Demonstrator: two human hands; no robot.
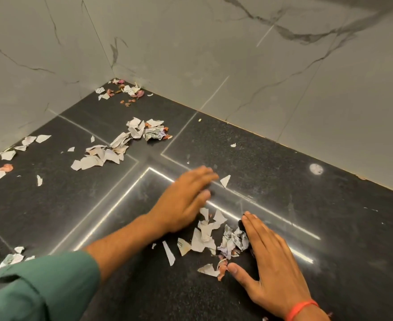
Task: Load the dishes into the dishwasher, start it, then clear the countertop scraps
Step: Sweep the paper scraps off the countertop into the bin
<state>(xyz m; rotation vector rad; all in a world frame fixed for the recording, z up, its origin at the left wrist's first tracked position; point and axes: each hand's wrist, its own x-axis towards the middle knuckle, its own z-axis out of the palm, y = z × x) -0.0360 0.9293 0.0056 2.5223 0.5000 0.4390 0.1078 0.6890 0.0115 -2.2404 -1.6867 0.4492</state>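
1. The left hand is lying flat on the counter, fingers straight and released, grasping nothing; it is blurred.
2. The right hand is also resting flat, fingers straight and released, thumb spread out.
3. A pile of scraps is lying between the two hands, touching the right fingers and the thumb tip.
4. One scrap is lying just beside the left fingertips.
5. More scraps are lying well beyond the fingers, toward the wall corner.
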